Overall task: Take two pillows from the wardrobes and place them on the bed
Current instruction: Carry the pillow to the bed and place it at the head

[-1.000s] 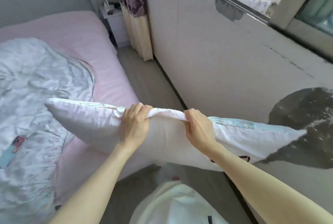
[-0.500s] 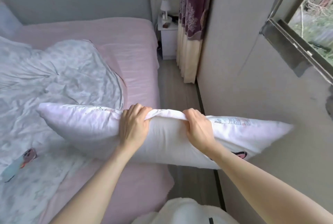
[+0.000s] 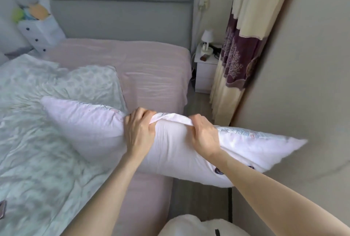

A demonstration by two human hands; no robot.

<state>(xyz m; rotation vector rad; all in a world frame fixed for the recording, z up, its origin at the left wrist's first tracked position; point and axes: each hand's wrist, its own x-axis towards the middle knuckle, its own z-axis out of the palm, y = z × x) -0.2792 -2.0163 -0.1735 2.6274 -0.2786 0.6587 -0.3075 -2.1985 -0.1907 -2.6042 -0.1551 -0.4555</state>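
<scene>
A long pale pink pillow [image 3: 91,127] with small cartoon prints hangs level in front of me, over the right edge of the bed [image 3: 151,68]. My left hand [image 3: 139,131] and my right hand [image 3: 204,137] both clutch its top seam near the middle, fingers curled over the fabric. The pillow's left end reaches over a crumpled pale green patterned duvet [image 3: 43,141]; its right end points at the wall. The bed has a pink sheet and a grey padded headboard [image 3: 121,8]. No second pillow or wardrobe shows.
A narrow strip of wood floor [image 3: 200,196] runs between the bed and the beige wall [image 3: 303,76]. At its far end stand a white nightstand [image 3: 205,70] with a small lamp [image 3: 207,38] and a cream-and-purple curtain [image 3: 240,46]. A phone [image 3: 2,210] lies on the duvet's left edge.
My view has swung left and up from the window wall toward the headboard. The pillow, still held by both hands, has moved further along the bed toward its head.
</scene>
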